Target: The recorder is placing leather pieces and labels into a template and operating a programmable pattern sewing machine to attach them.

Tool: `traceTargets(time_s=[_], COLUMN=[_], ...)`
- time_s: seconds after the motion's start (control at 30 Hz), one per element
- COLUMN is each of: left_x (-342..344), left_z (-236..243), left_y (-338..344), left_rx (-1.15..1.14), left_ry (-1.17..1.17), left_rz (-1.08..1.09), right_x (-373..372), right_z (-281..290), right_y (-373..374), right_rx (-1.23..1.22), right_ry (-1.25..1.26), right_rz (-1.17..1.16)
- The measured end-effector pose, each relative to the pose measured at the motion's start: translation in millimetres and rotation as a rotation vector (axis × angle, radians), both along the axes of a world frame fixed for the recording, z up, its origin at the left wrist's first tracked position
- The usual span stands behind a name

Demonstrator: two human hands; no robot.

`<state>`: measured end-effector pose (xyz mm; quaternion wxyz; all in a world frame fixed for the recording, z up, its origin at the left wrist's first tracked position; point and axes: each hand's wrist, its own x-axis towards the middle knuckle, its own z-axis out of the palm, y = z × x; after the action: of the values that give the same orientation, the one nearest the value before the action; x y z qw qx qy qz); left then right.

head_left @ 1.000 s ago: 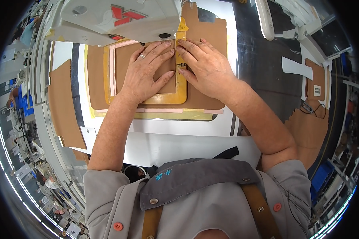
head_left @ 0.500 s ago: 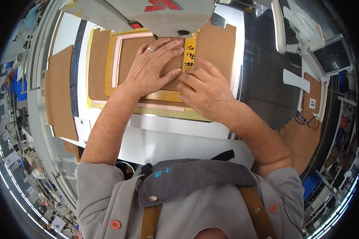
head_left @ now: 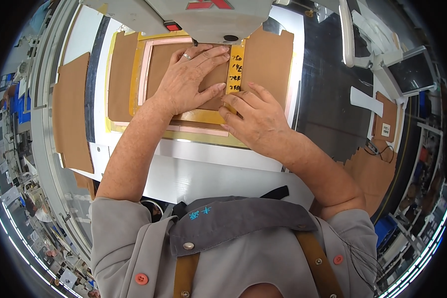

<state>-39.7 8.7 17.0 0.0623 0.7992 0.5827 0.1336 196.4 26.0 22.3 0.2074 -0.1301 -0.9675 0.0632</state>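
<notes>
A brown sheet [head_left: 166, 62] of fabric or leather-like material lies inside a yellow rectangular frame [head_left: 199, 117] with pale pink strips along its sides. My left hand [head_left: 189, 82] rests flat on this sheet, fingers stretched toward the machine head and the frame's right bar, thumb apart. Near the frame's lower right corner is my right hand [head_left: 260, 116], its fingers spread and slightly bent, touching the yellow bar, which bears dark handwritten marks. What lies under its palm is hidden. Neither hand visibly lifts anything.
A light-coloured machine head [head_left: 208, 22] hangs just beyond my fingertips. More brown sheet [head_left: 268, 59] extends right of the frame, and another brown piece [head_left: 72, 111] lies at the left. A dark panel [head_left: 328, 94], a white lamp bar [head_left: 346, 35] and a screen [head_left: 411, 72] stand to the right.
My right hand has slid slightly nearer along the yellow bar, uncovering more of the handwritten marks. My left hand stays flat on the brown sheet. The whole view has shifted slightly.
</notes>
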Motion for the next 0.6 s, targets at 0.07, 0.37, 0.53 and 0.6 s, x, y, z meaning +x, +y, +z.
traceTargets(time_s=[0.07,0.37,0.53,0.6], left_x=[0.0,-0.5,1.3,0.1], left_z=[-0.2,-3.2,-2.4,-3.2], left_y=[0.4,0.7,0.4,1.6], left_rx=[-0.002,-0.011,0.021,0.007], left_ry=[-0.006,-0.045,-0.021,-0.026], left_rz=[-0.006,-0.012,-0.009,-0.012], right_x=[0.6,0.4,-2.7,-3.3], right_z=[-0.7,-1.5,2.2,0.9], right_y=[-0.8,-3.4,-4.0,-2.5], right_rx=[-0.004,-0.039,-0.097,-0.088], right_ry=[-0.003,-0.029,0.070,0.062], right_rz=[0.002,-0.015,-0.041,-0.037])
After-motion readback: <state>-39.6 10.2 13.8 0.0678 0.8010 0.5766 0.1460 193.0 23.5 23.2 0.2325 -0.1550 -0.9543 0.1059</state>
